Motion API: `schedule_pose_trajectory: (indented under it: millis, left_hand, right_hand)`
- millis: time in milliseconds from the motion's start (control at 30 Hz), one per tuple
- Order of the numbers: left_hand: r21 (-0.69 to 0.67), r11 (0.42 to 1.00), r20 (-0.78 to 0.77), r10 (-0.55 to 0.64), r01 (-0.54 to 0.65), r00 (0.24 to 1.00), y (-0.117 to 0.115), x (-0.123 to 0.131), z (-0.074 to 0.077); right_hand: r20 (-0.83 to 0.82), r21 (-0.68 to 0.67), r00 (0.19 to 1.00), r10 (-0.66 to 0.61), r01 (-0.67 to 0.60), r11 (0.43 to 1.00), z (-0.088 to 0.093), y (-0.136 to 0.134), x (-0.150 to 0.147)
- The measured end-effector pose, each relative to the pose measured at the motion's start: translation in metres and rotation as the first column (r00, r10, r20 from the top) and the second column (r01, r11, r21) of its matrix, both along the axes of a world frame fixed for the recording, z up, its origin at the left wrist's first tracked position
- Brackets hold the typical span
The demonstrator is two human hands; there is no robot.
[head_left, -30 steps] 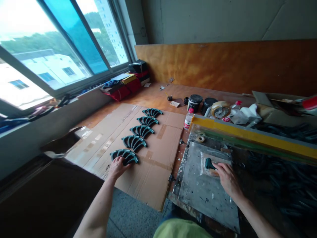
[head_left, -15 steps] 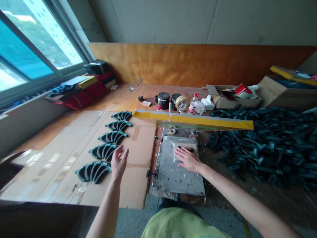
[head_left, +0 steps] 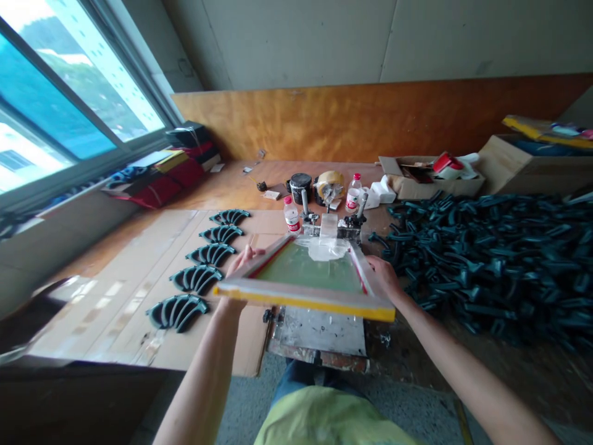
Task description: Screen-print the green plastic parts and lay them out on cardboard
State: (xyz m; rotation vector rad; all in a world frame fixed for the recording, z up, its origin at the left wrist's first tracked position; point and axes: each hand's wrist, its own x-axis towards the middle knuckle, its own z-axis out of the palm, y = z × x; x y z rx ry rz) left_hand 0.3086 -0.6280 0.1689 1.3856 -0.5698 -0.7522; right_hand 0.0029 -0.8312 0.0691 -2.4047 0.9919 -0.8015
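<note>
A screen-printing frame [head_left: 301,295] with a pale green mesh and yellow tape along its near edge slopes over the grey base plate [head_left: 324,330]. My left hand [head_left: 239,264] grips the frame's left side, its thumb and fingers partly hidden by the rail. On the opposite rail my right hand [head_left: 383,276] is closed, with some fingers out of sight underneath. The far end of the frame meets a metal hinge clamp [head_left: 349,230]. The frame hides most of the plate and whatever lies on it.
Left of the frame, several dark green curved pieces [head_left: 197,279] line a cardboard sheet [head_left: 115,284]. A large heap of dark green parts [head_left: 486,272] covers the right side. Behind stand plastic bottles [head_left: 291,215], black tubs [head_left: 301,187] and an open carton [head_left: 430,184].
The screen frame has swung down from its raised position toward me. My right hand has left the plate and my left hand has come in from the cardboard; both now hold the frame.
</note>
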Motion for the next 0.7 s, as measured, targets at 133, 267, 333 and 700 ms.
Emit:
schedule_pose_trajectory:
  millis: [133, 267, 333, 700]
  left_hand:
    - [0.306, 0.938, -0.082, -0.147, 0.166, 0.986, 0.039, -0.008, -0.049]
    - [0.333, 0.921, -0.144, -0.164, 0.204, 0.976, 0.044, -0.014, -0.104]
    - [0.348, 0.916, -0.108, -0.17, 0.198, 0.98, 0.042, -0.012, -0.123]
    - [0.32, 0.91, -0.237, -0.194, 0.265, 0.952, 0.04, -0.008, -0.132]
  right_hand:
    - [0.046, -0.055, 0.999, -0.008, 0.01, 0.998, 0.019, -0.018, 0.019]
    - [-0.148, -0.209, 0.989, 0.013, -0.044, 0.977, 0.032, -0.013, 0.073]
    - [-0.281, -0.223, 0.96, -0.004, -0.061, 0.973, 0.037, -0.01, 0.096]
    - [-0.491, -0.083, 0.856, 0.16, -0.229, 0.97, 0.02, 0.019, 0.097]
